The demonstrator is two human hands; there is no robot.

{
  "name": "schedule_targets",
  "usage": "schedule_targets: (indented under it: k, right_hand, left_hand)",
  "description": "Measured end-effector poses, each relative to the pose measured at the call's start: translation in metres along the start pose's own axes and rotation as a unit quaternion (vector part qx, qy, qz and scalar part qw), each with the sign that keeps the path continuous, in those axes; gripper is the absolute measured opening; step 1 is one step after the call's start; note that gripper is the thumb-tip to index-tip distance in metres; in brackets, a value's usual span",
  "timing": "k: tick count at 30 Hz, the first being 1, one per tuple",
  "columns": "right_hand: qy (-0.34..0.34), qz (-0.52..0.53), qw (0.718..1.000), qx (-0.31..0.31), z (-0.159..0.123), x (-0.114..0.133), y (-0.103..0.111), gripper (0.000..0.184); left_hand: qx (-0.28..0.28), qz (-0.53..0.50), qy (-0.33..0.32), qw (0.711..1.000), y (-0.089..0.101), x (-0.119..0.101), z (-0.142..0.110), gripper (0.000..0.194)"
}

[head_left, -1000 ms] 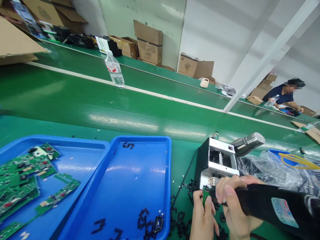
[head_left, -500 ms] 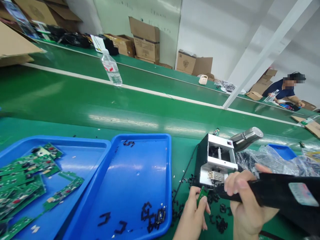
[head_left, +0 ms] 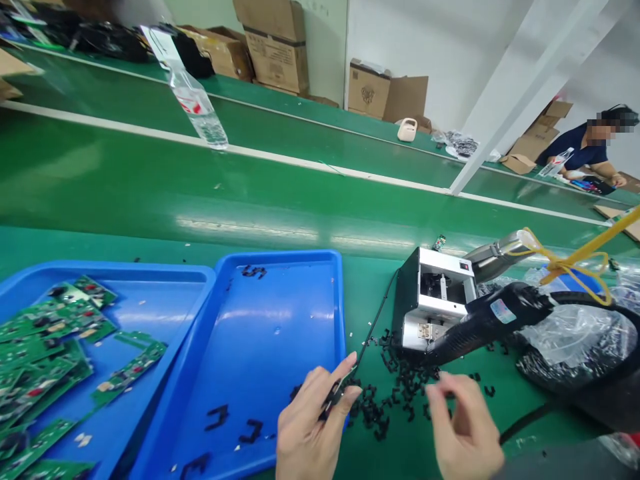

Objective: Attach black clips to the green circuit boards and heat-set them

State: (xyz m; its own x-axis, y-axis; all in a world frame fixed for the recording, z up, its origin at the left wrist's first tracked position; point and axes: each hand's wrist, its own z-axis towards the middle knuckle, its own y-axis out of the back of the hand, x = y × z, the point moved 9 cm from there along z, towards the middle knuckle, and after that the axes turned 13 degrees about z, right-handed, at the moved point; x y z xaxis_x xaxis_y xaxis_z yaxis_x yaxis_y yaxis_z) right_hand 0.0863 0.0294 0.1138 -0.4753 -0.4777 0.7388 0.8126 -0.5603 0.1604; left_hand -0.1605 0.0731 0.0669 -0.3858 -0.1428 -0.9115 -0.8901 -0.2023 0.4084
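Observation:
My left hand (head_left: 313, 427) pinches a small green circuit board (head_left: 341, 388), seen almost edge-on, over the right rim of the middle blue tray (head_left: 280, 313). My right hand (head_left: 463, 433) hovers with fingers apart and nothing in it, just below a black handheld power tool (head_left: 483, 325). The tool hangs free, its tip at the front of a small white and black machine (head_left: 433, 300). Several loose black plastic pieces (head_left: 395, 393) lie on the green bench between my hands and the machine.
A left blue tray (head_left: 150, 280) holds several green circuit boards (head_left: 45, 353). A yellow cord (head_left: 575, 260) and a clear plastic bag (head_left: 580, 333) are at the right. A water bottle (head_left: 197, 110) stands on the belt, with cardboard boxes (head_left: 275, 43) behind. A co-worker (head_left: 590, 147) sits far right.
My right hand has let go of the black tool, which now hangs by the machine. My left hand drew the small board away from the machine toward the middle tray. The view tilted down.

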Motion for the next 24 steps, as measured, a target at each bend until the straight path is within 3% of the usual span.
schedule_targets:
  k: [1, 2, 4, 8, 12, 15, 17, 21, 24]
  right_hand:
    - [-0.026, -0.003, 0.994, 0.105, -0.011, -0.011, -0.016, 0.020]
    - [-0.062, -0.023, 0.983, 0.171, -0.023, -0.024, -0.025, 0.018]
    - [-0.106, -0.077, 0.960, 0.247, -0.040, -0.048, -0.032, 0.017]
    - [-0.117, -0.193, 0.927, 0.298, -0.053, -0.072, -0.036, 0.027]
    - [-0.122, -0.219, 0.910, 0.329, -0.057, -0.078, -0.043, 0.028]
    - [-0.124, -0.202, 0.911, 0.339, -0.058, -0.079, -0.045, 0.023]
    - [-0.132, -0.172, 0.921, 0.322, -0.055, -0.076, -0.043, 0.023]
    - [-0.190, -0.055, 0.955, 0.219, -0.045, -0.063, -0.030, 0.025]
    - [-0.256, 0.031, 0.957, 0.132, -0.041, -0.055, -0.017, 0.025]
  left_hand:
    - [-0.008, -0.008, 0.034, 0.999, 0.001, 0.004, -0.001, 0.042]
    - [-0.013, -0.020, 0.072, 0.997, 0.000, 0.009, -0.002, 0.047]
    - [-0.002, -0.057, 0.127, 0.990, -0.008, 0.014, -0.006, 0.055]
    - [0.058, -0.157, 0.140, 0.976, -0.033, 0.012, -0.006, 0.052]
    - [0.112, -0.228, 0.138, 0.957, -0.051, 0.014, -0.007, 0.051]
    - [0.148, -0.275, 0.160, 0.936, -0.065, 0.020, -0.014, 0.058]
    - [0.155, -0.299, 0.163, 0.927, -0.073, 0.023, -0.019, 0.048]
    - [0.147, -0.302, 0.188, 0.923, -0.087, 0.032, -0.031, 0.039]
    - [0.138, -0.270, 0.201, 0.931, -0.090, 0.038, -0.039, 0.047]
